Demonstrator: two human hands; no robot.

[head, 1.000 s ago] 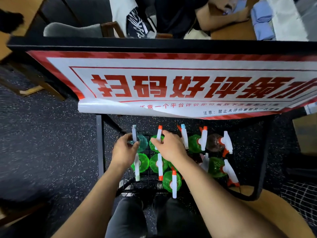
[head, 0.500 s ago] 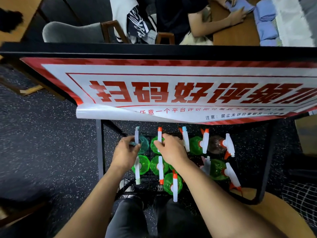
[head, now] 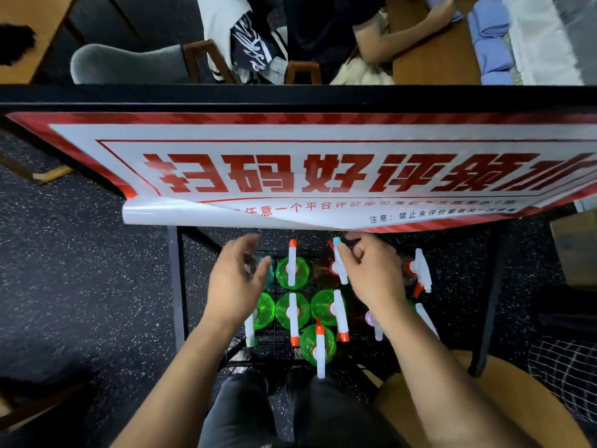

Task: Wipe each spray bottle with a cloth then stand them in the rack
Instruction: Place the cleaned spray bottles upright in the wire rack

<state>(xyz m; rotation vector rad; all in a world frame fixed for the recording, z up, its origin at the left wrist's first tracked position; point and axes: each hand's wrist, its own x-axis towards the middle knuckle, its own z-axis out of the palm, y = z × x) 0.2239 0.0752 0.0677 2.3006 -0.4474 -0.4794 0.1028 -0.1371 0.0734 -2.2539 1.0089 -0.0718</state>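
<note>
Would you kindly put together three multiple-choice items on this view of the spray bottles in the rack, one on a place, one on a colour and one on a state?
1. Where does the wire rack sit?
A. on the wooden table
B. on the floor below the banner
C. on a chair

2. What colour is the nozzle tip beside the right hand?
A. blue
B. yellow
C. black

3. How is the left hand?
A. gripping a cloth
B. fingers loosely spread, holding nothing
C. clenched round a bottle

Answers: 1 B, the rack stands on speckled floor under the red and white banner. 2 A, the blue-tipped nozzle shows there. 3 B, the fingers hover over the green bottles.
</note>
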